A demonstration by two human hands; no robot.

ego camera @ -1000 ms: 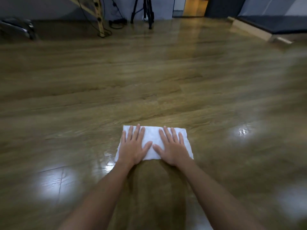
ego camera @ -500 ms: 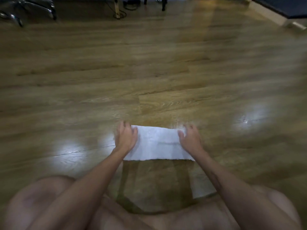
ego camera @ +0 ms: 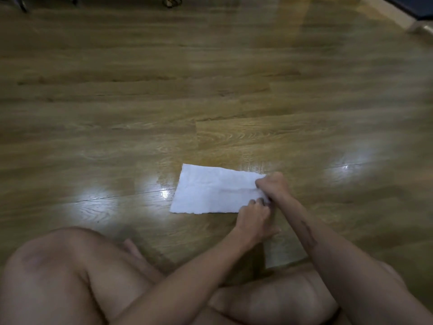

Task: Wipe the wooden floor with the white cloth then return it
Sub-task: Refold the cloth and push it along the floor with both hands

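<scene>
The white cloth [ego camera: 212,191] lies flat on the wooden floor [ego camera: 210,95], a folded rectangle just ahead of my knees. Both hands are at its right end. My right hand [ego camera: 273,186] pinches the far right corner. My left hand [ego camera: 254,215] has crossed over and pinches the near right corner, its fingers curled on the edge. The cloth's left end lies free on the floor. A damp, shiny patch shows on the boards around the cloth.
My bare knees [ego camera: 58,266] fill the lower part of the view, close behind the cloth. Chair legs [ego camera: 22,4] and a cable [ego camera: 172,1] sit at the far top edge. A raised platform edge [ego camera: 398,15] runs along the top right.
My hands lifted from flat on the cloth to gripping its two ends; then my left hand crossed over to the right end. The view has tilted down, bringing my knees in.
</scene>
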